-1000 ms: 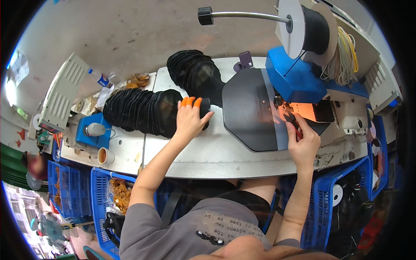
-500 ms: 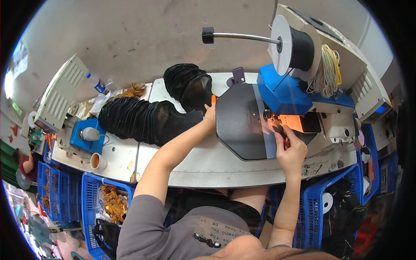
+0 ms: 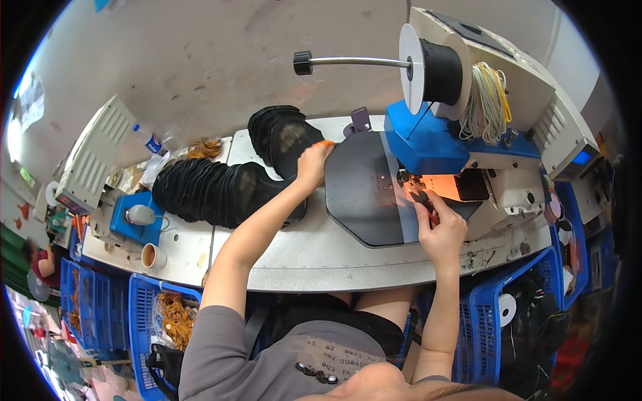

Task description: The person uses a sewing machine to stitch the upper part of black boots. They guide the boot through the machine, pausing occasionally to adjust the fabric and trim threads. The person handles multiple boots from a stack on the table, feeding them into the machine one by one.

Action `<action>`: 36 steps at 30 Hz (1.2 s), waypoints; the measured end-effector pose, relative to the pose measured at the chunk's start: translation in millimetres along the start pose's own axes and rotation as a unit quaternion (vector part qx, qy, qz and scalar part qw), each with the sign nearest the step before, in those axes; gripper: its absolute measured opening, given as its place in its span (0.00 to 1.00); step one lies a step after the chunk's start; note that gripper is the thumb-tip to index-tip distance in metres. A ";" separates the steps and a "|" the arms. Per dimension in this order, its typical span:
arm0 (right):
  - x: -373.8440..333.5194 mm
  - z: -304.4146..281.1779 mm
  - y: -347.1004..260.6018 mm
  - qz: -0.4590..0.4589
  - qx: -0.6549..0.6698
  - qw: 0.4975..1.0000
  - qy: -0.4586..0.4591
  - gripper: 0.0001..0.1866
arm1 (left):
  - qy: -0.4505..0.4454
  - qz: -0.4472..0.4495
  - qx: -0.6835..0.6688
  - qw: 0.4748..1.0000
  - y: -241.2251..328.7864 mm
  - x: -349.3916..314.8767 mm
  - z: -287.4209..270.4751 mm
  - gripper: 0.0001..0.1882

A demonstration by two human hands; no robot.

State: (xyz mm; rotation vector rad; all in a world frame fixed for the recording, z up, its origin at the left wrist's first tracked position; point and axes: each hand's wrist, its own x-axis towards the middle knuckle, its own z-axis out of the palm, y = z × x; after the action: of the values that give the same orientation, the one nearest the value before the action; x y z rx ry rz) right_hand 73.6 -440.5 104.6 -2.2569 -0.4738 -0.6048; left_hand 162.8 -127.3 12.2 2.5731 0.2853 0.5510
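My left hand (image 3: 313, 161), with orange covers on the fingertips, reaches across the white table (image 3: 321, 257) and touches the edge of a stack of black round fabric pieces (image 3: 281, 134). A second, longer row of the same black pieces (image 3: 214, 190) lies to the left of my forearm. My right hand (image 3: 438, 227) grips a small red-handled tool (image 3: 428, 207) at the lit needle area of the blue and white sewing machine (image 3: 461, 144). A dark flat plate (image 3: 364, 190) lies under the machine head between both hands.
A large black thread spool (image 3: 438, 63) on a metal rod sits above the machine, with yellow cord (image 3: 485, 100) beside it. A paper cup (image 3: 152, 255) and a blue box (image 3: 137, 217) stand at the left. Blue crates (image 3: 157, 314) sit under the table edge.
My left hand has moved from the left row of black pieces up and right to the far stack. My right hand stays at the needle area. My head has shifted.
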 end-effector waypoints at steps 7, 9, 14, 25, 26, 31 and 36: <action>0.2 -7.8 -0.3 0.026 0.052 0.998 -0.024 0.13 | 0.229 0.027 -0.336 0.913 48.9 -15.0 -69.5 0.12; -1.9 -13.8 0.5 0.045 0.084 0.995 -0.035 0.11 | 0.132 0.119 -0.260 0.949 79.8 -44.7 -93.2 0.10; 0.0 -24.4 -5.4 0.020 0.071 0.996 -0.041 0.05 | -0.068 0.379 -0.016 0.923 114.2 -102.1 -96.5 0.15; 10.9 -3.3 5.5 -0.035 -0.016 0.993 -0.112 0.11 | -0.143 0.401 0.029 0.905 134.4 -98.0 -82.7 0.16; 12.1 -0.1 7.6 -0.017 -0.011 0.992 -0.123 0.11 | -0.141 0.398 0.034 0.906 134.9 -96.9 -81.7 0.17; 17.9 10.3 10.3 -0.009 -0.046 0.996 -0.080 0.11 | -0.140 0.392 0.059 0.907 138.1 -87.2 -82.1 0.18; 26.5 14.8 5.9 0.013 -0.065 0.992 -0.105 0.15 | -0.146 0.387 0.059 0.909 134.7 -75.6 -78.8 0.19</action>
State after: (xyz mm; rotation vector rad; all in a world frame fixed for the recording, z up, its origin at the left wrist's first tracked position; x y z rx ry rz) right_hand 102.4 -429.4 106.8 -2.4614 -0.5198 -0.3964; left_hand 74.2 -232.2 118.1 2.7749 -0.8662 0.3976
